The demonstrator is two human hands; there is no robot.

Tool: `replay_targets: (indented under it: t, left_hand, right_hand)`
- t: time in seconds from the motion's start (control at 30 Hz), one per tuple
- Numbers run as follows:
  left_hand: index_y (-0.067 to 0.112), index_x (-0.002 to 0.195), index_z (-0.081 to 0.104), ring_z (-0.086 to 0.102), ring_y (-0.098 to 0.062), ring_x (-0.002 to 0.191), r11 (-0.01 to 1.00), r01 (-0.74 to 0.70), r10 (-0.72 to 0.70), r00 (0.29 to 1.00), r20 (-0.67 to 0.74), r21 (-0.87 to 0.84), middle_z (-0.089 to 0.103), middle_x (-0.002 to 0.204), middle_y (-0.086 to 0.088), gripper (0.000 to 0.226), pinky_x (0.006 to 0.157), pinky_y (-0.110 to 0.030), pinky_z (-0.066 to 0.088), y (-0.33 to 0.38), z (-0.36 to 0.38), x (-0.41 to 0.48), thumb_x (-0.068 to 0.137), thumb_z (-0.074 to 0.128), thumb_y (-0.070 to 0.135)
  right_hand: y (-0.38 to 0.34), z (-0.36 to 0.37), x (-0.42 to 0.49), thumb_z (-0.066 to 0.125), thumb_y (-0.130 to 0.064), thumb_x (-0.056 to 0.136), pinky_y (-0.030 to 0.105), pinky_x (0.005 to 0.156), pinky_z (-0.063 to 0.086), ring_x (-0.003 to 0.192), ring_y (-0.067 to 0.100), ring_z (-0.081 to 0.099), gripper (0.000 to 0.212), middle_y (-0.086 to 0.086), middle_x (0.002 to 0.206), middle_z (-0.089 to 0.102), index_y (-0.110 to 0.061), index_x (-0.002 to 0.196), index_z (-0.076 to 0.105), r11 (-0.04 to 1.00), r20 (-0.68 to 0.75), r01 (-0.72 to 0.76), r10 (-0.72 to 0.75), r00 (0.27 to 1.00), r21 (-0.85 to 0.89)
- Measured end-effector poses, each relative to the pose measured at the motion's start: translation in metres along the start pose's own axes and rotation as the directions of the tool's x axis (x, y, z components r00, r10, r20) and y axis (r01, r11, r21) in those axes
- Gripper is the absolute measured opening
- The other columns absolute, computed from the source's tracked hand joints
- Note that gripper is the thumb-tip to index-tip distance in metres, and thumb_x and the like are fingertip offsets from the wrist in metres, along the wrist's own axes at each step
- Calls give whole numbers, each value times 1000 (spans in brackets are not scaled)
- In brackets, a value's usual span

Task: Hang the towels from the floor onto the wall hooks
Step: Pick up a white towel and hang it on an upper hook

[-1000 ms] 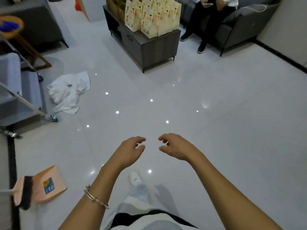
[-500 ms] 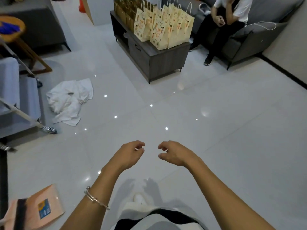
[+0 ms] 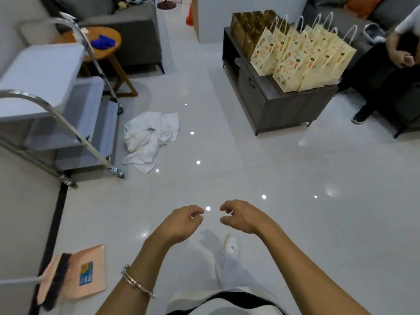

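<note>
Towels [image 3: 151, 139] nearer now on glossy tile floor [image 3: 295, 178] beside cart [image 3: 41, 71]; left hand [image 3: 181, 223] and right hand [image 3: 243, 217] loose, empty.

Towel heap [image 3: 150, 138] crumpled, count unclear. Seated person [image 3: 386, 71] cut by right and top edges. Cart [image 3: 52, 105] runs off left edge, broom handle [image 3: 20, 280] too. Blue item [image 3: 103, 40] on round table [image 3: 106, 52] too small to identify. Label [image 3: 86, 272] on dustpan [image 3: 95, 255] blurred, unreadable.

Left hand [image 3: 181, 223] and right hand [image 3: 241, 215] raised side by side, fingers loosely curled, holding nothing. White towels [image 3: 148, 138] crumpled on floor [image 3: 295, 201], beside cart [image 3: 56, 105].
</note>
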State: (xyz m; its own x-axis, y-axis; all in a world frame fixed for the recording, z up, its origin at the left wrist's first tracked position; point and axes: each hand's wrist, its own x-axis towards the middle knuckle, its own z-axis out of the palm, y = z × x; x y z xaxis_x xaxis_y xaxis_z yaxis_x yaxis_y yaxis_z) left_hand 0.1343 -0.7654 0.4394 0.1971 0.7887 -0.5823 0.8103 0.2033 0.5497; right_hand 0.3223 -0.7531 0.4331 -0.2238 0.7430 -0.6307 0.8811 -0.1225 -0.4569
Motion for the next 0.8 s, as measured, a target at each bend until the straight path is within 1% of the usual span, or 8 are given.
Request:
replay_targets:
  t: [0.17, 0.27, 0.33, 0.4, 0.5, 0.6, 0.7, 0.8]
  left_hand:
    - [25, 130, 52, 53, -11, 114, 992, 43, -65, 980, -186, -120, 55, 132, 4, 34, 89, -20, 38, 25, -54, 55, 98, 42, 29]
    - [24, 133, 50, 52, -11, 113, 980, 7, -89, 908, -410, -198, 55, 131, 3, 36, 88, -19, 36, 43, -83, 80, 97, 45, 23]
    - [24, 136, 47, 51, -13, 116, 978, 17, -120, 861, -494, -208, 52, 134, 3, 39, 92, -20, 37, 47, -96, 91, 96, 46, 21]
    - [25, 138, 43, 48, -14, 120, 982, 45, -137, 832, -537, -182, 46, 139, 4, 42, 97, -22, 35, 45, -103, 99, 96, 46, 22]
    - [24, 140, 40, 47, -18, 120, 981, 89, -170, 816, -552, -171, 41, 142, 3, 45, 103, -26, 35, 38, -119, 114, 96, 47, 22]
    - [21, 142, 37, 37, -20, 132, 980, 134, -194, 786, -587, -144, 34, 149, -2, 48, 110, -31, 29, 25, -136, 131, 95, 47, 21]
    - [20, 148, 23, 20, -22, 142, 967, 211, -253, 767, -590, -141, 17, 156, -6, 58, 116, -40, 20, 16, -157, 157, 95, 46, 22]
    - [23, 150, 5, 6, -23, 145, 964, 231, -262, 780, -567, -128, 0, 158, -6, 66, 117, -43, 10, 14, -184, 197, 97, 43, 28]
  right_hand:
    - [-19, -78, 67, 53, -35, 93, 32, 97, 46, 118, 17, 53, 47, -2, 137, 51, -25, 138, 45, 993, -11, 111, -111, 994, -29]
    - [-28, -119, 104, 52, -31, 94, 33, 100, 45, 122, 18, 51, 50, 1, 139, 47, -25, 142, 38, 985, -70, 171, -172, 983, -11]
    - [-37, -136, 122, 51, -28, 95, 33, 102, 42, 125, 21, 48, 52, 4, 143, 42, -22, 145, 34, 978, -87, 200, -204, 975, -56]
    - [-48, -146, 138, 50, -27, 95, 32, 102, 39, 127, 21, 45, 53, 5, 144, 39, -21, 145, 33, 958, -114, 256, -270, 956, -127]
    - [-65, -159, 167, 49, -29, 96, 32, 104, 36, 131, 21, 40, 54, 4, 146, 36, -21, 146, 32, 926, -141, 315, -347, 927, -205]
    - [-80, -167, 195, 48, -29, 96, 32, 107, 33, 136, 22, 31, 56, 7, 149, 31, -18, 147, 28, 902, -155, 349, -394, 906, -254]
    - [-92, -177, 222, 47, -29, 97, 34, 114, 25, 144, 24, 17, 61, 10, 155, 21, -17, 150, 20, 889, -172, 349, -409, 896, -294]
    - [-101, -192, 255, 46, -31, 98, 38, 119, 17, 147, 26, 4, 67, 10, 158, 9, -18, 152, 10, 899, -212, 294, -372, 904, -325]
